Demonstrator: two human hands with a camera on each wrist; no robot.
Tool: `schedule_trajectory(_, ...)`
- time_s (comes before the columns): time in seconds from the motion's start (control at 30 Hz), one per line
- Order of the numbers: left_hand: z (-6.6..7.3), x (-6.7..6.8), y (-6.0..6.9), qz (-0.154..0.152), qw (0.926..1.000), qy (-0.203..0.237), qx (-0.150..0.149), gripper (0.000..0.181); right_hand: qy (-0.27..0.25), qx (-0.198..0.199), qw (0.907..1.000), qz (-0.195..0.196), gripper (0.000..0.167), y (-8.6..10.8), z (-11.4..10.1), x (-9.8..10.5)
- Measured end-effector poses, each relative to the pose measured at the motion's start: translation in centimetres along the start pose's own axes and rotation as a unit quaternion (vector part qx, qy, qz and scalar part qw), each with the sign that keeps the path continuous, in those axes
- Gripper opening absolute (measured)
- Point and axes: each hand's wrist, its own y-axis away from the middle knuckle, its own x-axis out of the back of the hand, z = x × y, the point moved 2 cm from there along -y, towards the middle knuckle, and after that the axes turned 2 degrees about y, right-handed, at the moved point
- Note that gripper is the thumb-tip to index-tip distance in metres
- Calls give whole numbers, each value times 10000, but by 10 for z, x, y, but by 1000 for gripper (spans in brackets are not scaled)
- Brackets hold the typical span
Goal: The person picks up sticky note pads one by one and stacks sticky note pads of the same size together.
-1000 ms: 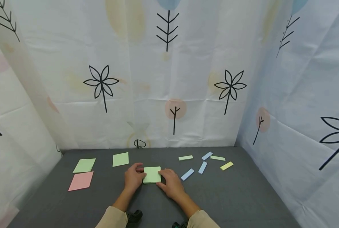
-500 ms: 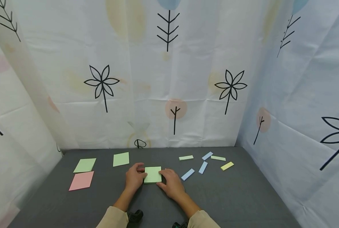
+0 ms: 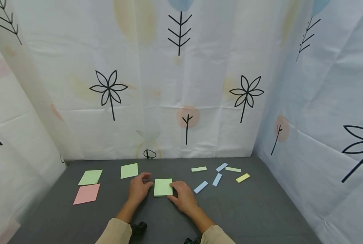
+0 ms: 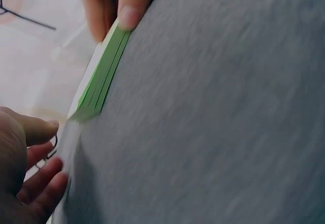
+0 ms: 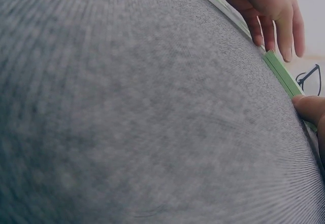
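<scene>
A square stack of light green sticky note pads [image 3: 163, 187] lies flat on the table's middle; several layers show at the stack's side [image 4: 104, 79] in the left wrist view. My right hand [image 3: 183, 196] holds its right side, with the thumb at the near corner and a finger at the right edge. To the left of the stack, my left hand [image 3: 138, 188] is apart from it and holds nothing. Its fingers [image 4: 48, 183] are loosely bent in the left wrist view. The right wrist view shows only the thumb [image 5: 307, 106] of my right hand, against the stack.
At the left lie two green pads, one [image 3: 90, 177] far left and one [image 3: 129, 170] nearer, plus a pink pad [image 3: 86, 194]. Narrow strips, such as a blue one [image 3: 201, 187], a green one [image 3: 199, 169] and a yellow one [image 3: 243, 178], are scattered right. Printed curtains enclose the grey table [image 3: 245, 213].
My left hand has let go of the green stack and moved a little to the left. My right hand and the stack have stayed in place.
</scene>
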Motion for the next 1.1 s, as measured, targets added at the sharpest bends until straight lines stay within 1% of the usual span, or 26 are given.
schedule_trajectory(0.13,-8,10,-7,164,9989,-347,-252,30,-22,53,10000,-15,45,0,0,1)
schedule_trajectory(0.27,-18,20,-14,371,9942,-873,-505,30,-14,102,9999,-28,45,0,0,1)
schedule_trajectory(0.33,-22,25,-16,390,9911,-1140,-559,31,-13,116,9999,-17,45,1,0,1)
schedule_trajectory(0.4,-26,30,-19,324,9883,-1387,-547,34,-25,135,9999,0,45,1,-1,1)
schedule_trajectory(0.5,-29,36,-21,26,9828,-1790,-445,42,-35,172,9998,45,45,1,-1,2)
schedule_trajectory(0.6,-34,39,-23,-372,9729,-2266,-278,53,-15,194,9998,59,45,1,-1,2)
schedule_trajectory(0.67,-37,40,-25,-640,9661,-2498,-158,59,12,197,9998,59,45,1,-1,2)
schedule_trajectory(0.73,-41,40,-26,-854,9616,-2608,-56,63,15,182,9998,32,45,0,-1,2)
schedule_trajectory(0.97,-50,40,-24,-1455,9530,-2644,251,66,-41,125,9999,-58,45,0,0,-1)
schedule_trajectory(1.03,-50,41,-24,-1568,9511,-2648,253,66,-43,124,9999,-30,44,0,0,-1)
schedule_trajectory(1.1,-49,42,-24,-1625,9499,-2664,193,66,-19,112,9999,-10,44,0,0,0)
